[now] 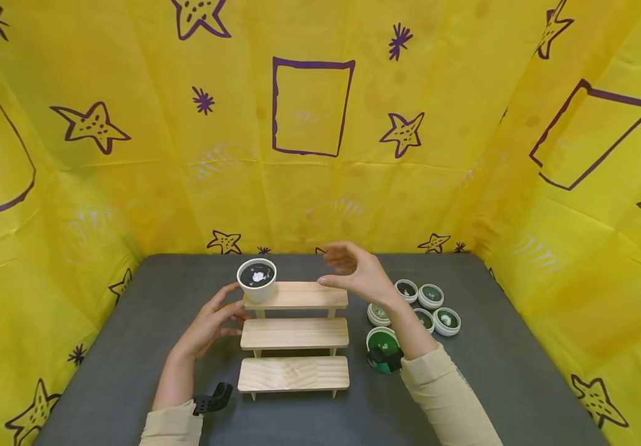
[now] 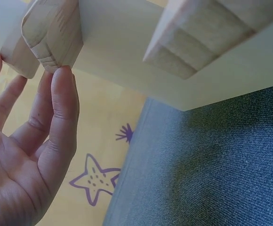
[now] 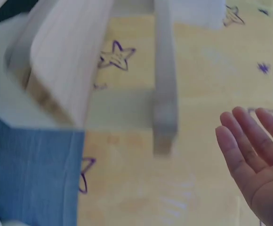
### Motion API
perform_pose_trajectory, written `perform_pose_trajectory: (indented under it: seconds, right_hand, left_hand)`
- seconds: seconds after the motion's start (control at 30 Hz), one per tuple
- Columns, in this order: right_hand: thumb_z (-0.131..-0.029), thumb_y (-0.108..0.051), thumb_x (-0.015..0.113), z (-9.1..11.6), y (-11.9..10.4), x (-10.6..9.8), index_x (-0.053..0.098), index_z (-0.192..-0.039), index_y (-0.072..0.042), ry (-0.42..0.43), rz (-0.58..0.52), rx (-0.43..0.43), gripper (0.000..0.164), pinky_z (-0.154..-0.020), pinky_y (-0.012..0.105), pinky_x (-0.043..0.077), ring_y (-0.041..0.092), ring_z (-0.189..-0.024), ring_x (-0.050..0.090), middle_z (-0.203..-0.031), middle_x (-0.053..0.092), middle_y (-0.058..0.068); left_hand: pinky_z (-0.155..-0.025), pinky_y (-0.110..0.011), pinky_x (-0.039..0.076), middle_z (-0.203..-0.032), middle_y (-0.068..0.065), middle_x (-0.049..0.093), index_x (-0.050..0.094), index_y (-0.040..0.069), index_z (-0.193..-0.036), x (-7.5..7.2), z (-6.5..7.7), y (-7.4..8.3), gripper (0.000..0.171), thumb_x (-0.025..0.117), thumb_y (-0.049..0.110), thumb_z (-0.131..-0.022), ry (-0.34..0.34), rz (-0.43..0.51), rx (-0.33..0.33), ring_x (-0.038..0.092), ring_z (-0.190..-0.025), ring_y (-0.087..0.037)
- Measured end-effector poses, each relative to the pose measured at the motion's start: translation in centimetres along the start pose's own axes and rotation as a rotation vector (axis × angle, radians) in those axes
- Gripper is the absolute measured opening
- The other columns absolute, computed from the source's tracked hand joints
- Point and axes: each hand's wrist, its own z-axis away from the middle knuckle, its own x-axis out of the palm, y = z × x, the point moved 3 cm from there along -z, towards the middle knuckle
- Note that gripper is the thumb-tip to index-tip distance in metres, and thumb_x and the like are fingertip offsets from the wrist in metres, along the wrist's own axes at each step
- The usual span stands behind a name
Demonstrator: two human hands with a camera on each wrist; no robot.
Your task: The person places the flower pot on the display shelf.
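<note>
A three-tier wooden display stand (image 1: 295,334) stands on the grey table. On the left end of its top shelf sits a white cup (image 1: 256,291) with a dark filling and a white piece on top. My left hand (image 1: 209,325) is at the stand's left side; in the left wrist view its fingertips (image 2: 62,77) touch the ends of two shelves (image 2: 56,37). My right hand (image 1: 360,272) hovers by the right end of the top shelf, fingers spread from the thumb and holding nothing. In the right wrist view that hand (image 3: 263,160) is apart from the stand (image 3: 70,52).
Right of the stand are several small round containers (image 1: 447,321) with dark or green contents. A larger green-filled cup (image 1: 381,341) is partly hidden by the right wrist's black strap (image 1: 385,359). Yellow patterned cloth (image 1: 309,204) encloses the grey table (image 1: 498,384) at back and sides.
</note>
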Motion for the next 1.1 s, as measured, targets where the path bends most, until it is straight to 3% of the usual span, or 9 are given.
perform_pose_trajectory:
  seconds: [0.1,0.43,0.57,0.77,1.1]
  right_hand:
    - [-0.08,-0.034,0.082,1.2,0.5,-1.9,0.054,-0.135,-0.027,0.021,-0.001,0.004,0.062,-0.102,0.044,0.051,0.026,-0.118,0.064,-0.131,0.065,0.005]
    - [-0.085,-0.017,0.078,4.7,3.3,-7.2,0.052,-0.138,-0.013,0.048,-0.04,-0.015,0.059,-0.103,0.046,0.05,0.034,-0.124,0.06,-0.136,0.059,0.019]
    - [-0.086,-0.012,0.076,5.9,4.6,-8.6,0.051,-0.139,-0.009,0.033,-0.028,-0.024,0.058,-0.103,0.044,0.051,0.024,-0.124,0.062,-0.137,0.058,0.021]
    - [-0.085,-0.01,0.076,7.3,6.1,-10.4,0.055,-0.137,-0.01,-0.037,-0.016,-0.037,0.056,-0.102,0.022,0.05,0.0,-0.119,0.061,-0.137,0.059,0.02]
    - [-0.085,0.005,0.07,9.9,9.2,-12.4,0.052,-0.132,0.009,-0.235,-0.145,-0.097,0.05,-0.1,0.019,0.05,0.004,-0.119,0.063,-0.131,0.065,0.003]
  left_hand:
    - [-0.078,-0.036,0.058,-0.095,-0.003,0.067,0.025,0.014,-0.152,0.0,0.0,0.0,0.059,0.053,0.028,-0.102,0.006,0.001,-0.005,0.063,-0.09,-0.016]
    - [-0.079,-0.037,0.058,-0.093,-0.002,0.067,0.024,0.013,-0.153,0.0,0.0,0.0,0.06,0.053,0.027,-0.102,0.007,0.0,-0.011,0.063,-0.09,-0.016]
    - [-0.079,-0.037,0.058,-0.094,-0.003,0.068,0.023,0.013,-0.153,0.0,0.0,0.1,0.06,0.052,0.028,-0.102,0.001,0.0,-0.008,0.064,-0.09,-0.016]
    - [-0.079,-0.037,0.057,-0.093,-0.001,0.068,0.023,0.013,-0.153,0.0,-0.1,0.1,0.061,0.052,0.027,-0.102,0.003,-0.002,-0.012,0.063,-0.089,-0.016]
    - [-0.08,-0.037,0.057,-0.094,-0.002,0.067,0.023,0.014,-0.153,0.1,-0.2,0.0,0.061,0.053,0.028,-0.102,0.011,-0.007,-0.026,0.063,-0.09,-0.016]
